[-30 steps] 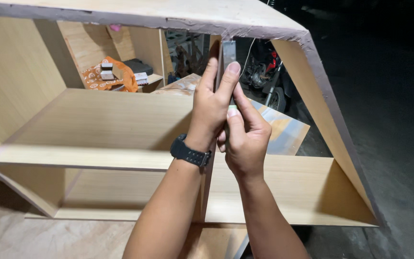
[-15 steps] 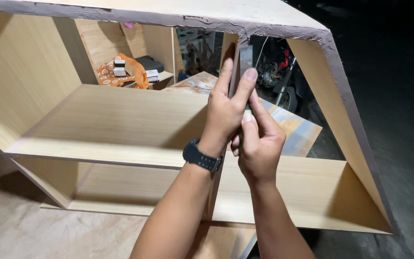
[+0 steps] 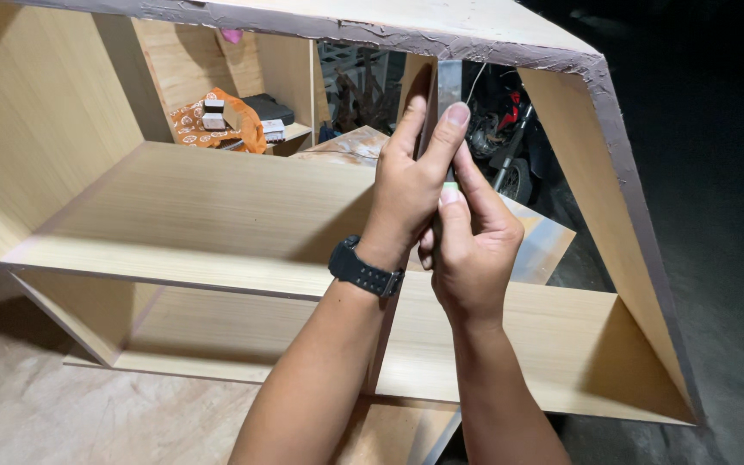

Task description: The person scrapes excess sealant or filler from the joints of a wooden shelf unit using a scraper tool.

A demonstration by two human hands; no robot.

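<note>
— While the light wooden open-backed cabinet [image 3: 217, 215] lies on its side, where's the left hand [image 3: 411, 185]?

— Fingers pinched on the upright thin wooden divider panel [image 3: 424, 95], mid-cabinet. Black wristwatch [image 3: 363, 269] showing.

— And the right hand [image 3: 471, 245]?

— Clenched round a slim green-tipped tool [image 3: 449, 182], pressed against that divider.

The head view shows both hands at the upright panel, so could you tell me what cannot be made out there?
- Head view: the green-tipped tool in the right hand; its kind is hidden by the fingers.
- The upright panel edge, covered by the left hand.
- Small boxes behind the cabinet: too small.
</note>
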